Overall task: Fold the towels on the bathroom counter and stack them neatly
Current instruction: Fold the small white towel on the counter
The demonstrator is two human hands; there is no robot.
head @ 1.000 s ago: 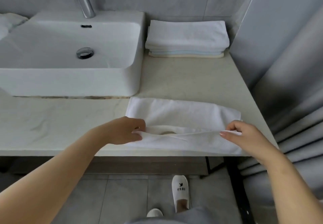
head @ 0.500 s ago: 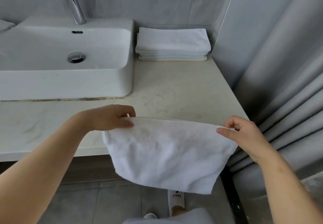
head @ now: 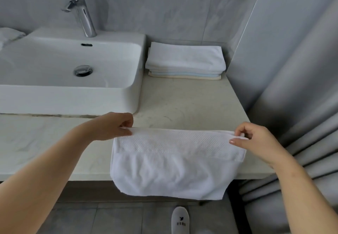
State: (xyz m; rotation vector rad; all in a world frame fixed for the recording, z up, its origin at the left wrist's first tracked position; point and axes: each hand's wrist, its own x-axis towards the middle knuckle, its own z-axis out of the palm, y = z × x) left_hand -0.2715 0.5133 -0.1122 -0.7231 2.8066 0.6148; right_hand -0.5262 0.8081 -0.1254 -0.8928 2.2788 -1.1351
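Observation:
A white towel [head: 173, 168] hangs in the air over the counter's front edge, stretched between both hands. My left hand [head: 113, 126] pinches its upper left corner. My right hand [head: 254, 140] pinches its upper right corner. The lower part of the towel droops below the counter [head: 192, 104] edge. A stack of folded towels [head: 185, 60], white on top with a pale blue and a cream one beneath, sits at the back of the counter against the wall.
A white basin [head: 69, 80] with a chrome tap [head: 82, 12] fills the counter's left side. A grey curtain [head: 301, 105] hangs at the right. Another white cloth [head: 9, 35] lies at the far left. A white slipper [head: 180, 221] is on the floor below.
The towel lay folded on the counter a second ago; both hands have lifted it by its top corners, and it now hangs stretched a little farther over the counter.

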